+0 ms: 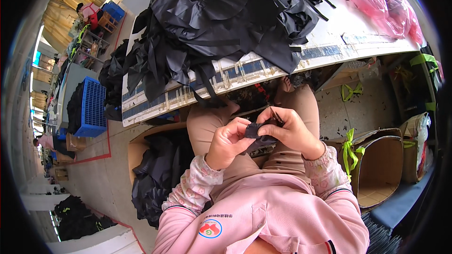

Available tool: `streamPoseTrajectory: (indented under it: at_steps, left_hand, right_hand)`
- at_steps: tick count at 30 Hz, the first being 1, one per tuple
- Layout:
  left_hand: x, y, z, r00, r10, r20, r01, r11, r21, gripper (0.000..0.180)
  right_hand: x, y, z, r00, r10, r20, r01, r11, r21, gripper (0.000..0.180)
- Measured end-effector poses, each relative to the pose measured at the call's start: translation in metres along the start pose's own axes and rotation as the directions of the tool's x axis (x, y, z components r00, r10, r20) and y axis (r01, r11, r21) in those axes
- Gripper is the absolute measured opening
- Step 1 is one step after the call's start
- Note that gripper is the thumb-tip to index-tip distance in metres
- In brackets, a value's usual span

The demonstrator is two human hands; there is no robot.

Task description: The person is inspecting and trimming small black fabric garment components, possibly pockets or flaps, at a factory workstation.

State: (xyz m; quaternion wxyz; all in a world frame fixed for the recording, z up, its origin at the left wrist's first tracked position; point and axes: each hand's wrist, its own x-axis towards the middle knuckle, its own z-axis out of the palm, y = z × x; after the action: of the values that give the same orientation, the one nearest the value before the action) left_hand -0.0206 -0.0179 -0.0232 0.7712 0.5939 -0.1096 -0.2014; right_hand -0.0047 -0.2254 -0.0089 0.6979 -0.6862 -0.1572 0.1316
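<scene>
Above my lap, my left hand (pixel 227 145) pinches one side of a small black fabric piece (pixel 253 130). Opposite it, my right hand (pixel 293 130) has thumb and forefinger closed on the piece's other side. A thin dark tool (pixel 277 118), perhaps thread snips, shows within my right hand's curled fingers; its kind is hard to make out. More black cloth hangs under the hands, partly hidden by them. On the white table (pixel 329 37) in front lies a big heap of black fabric pieces (pixel 207 14), with straps dangling over the near edge.
Pink plastic sheeting (pixel 372 0) covers the table's far right. Beside my left leg, a cardboard box (pixel 136 148) holds black cloth (pixel 157 174). An open cardboard box (pixel 379 171) with a green tie stands at right. Blue crates (pixel 92 106) and another person (pixel 89 13) appear at left.
</scene>
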Motion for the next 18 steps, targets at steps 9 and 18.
streamPoseTrajectory:
  at_steps: [9,18]
  left_hand:
    - [0.003,-0.004,0.010,0.998,0.060,-0.011,-0.061,0.944,-0.325,0.015]
    - [0.005,-0.002,0.013,0.905,0.315,-0.287,-0.336,0.942,-0.025,0.009]
  right_hand:
    - [0.004,0.020,0.010,0.997,0.070,0.026,-0.074,0.932,0.354,0.021]
    - [-0.012,-0.001,-0.001,0.895,-0.279,-0.347,0.095,0.881,-0.463,0.025]
